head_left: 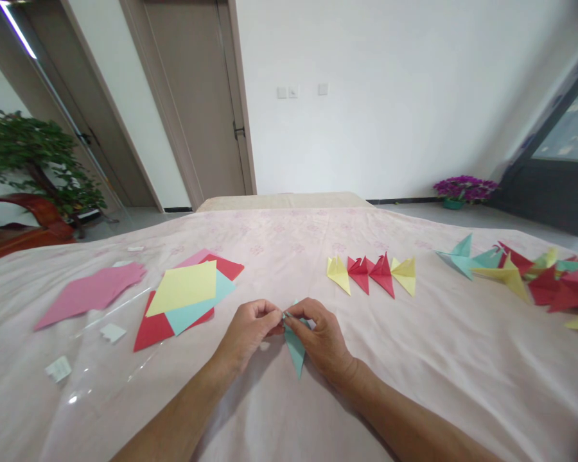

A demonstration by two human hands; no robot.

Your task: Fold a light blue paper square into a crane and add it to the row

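Observation:
Both hands meet over a folded teal origami paper crane (pixel 295 351) just above the pink cloth. My left hand (pixel 256 324) pinches a small tip of it between thumb and forefinger. My right hand (pixel 324 337) grips it from the other side, thumb and forefinger close to the left fingertips. One pointed end hangs down toward me; much of the upper part is hidden behind the fingers. Beyond my right hand stand a row of small folded paper cranes, with yellow ones at the ends and a red crane (pixel 382 276) among those between.
Square paper sheets (pixel 185 285) in yellow, teal and red lie overlapped at left, beside pink sheets (pixel 91 292) and a clear plastic wrapper (pixel 101 372). White scraps (pixel 58 369) lie near it. More folded cranes (pixel 503 263) pile up at far right on the tablecloth (pixel 414 372).

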